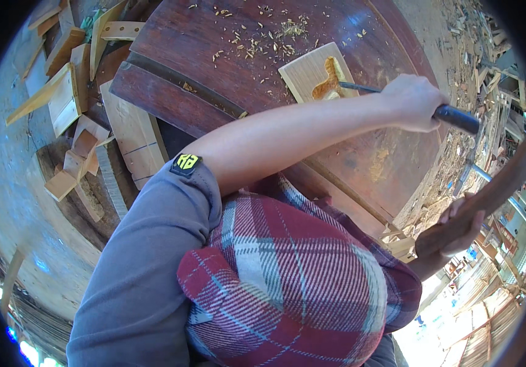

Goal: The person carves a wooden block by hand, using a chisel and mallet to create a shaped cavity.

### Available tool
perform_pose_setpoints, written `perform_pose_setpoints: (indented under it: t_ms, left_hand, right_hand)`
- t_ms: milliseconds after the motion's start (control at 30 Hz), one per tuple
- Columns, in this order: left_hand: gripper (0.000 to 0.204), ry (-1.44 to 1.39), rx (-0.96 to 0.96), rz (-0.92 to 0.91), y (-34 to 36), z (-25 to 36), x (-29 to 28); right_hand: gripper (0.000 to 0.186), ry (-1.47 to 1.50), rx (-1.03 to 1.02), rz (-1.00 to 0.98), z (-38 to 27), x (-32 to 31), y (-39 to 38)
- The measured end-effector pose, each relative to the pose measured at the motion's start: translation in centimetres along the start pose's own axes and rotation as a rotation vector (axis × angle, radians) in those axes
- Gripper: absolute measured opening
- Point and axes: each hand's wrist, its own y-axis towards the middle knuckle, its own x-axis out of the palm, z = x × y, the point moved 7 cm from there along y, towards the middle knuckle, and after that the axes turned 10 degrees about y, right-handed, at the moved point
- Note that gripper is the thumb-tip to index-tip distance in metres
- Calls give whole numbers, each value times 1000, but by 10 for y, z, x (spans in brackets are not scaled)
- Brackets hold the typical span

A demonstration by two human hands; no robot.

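My left hand [413,103] is wrapped round the dark handle of a gouge or chisel [460,120], its arm stretched across the bench. The tool's steel shank runs to a square pale wooden board [300,74], where it meets a rough, irregular carved hollow [329,78]. A small light chip sits by the hollow's lower edge. Off to the right, my right hand [459,225] grips a long, flat dark wooden club [489,211], raised apart from the gouge. The exact shape of the cutting edge is hidden in the cut.
The board lies on a dark reddish wooden bench top [214,37] with a long slot. Wood shavings [275,37] are scattered beyond the board. Offcuts [70,110] pile up at the left. More scrap wood [489,73] covers the ground at right.
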Motion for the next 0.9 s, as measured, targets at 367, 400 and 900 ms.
perform_pose_setpoints:
  t_ms: [367,400,900]
  left_hand:
    - [16,75,379,65,-42,49,10]
    - [16,61,342,82,-44,47,8]
    - [19,7,359,181,-49,46,-6]
  right_hand:
    - [57,-176,16,353,-2,20,-27]
    - [59,-175,-4,366,-1,27,-27]
    - [64,-237,18,441,-3,30,-28]
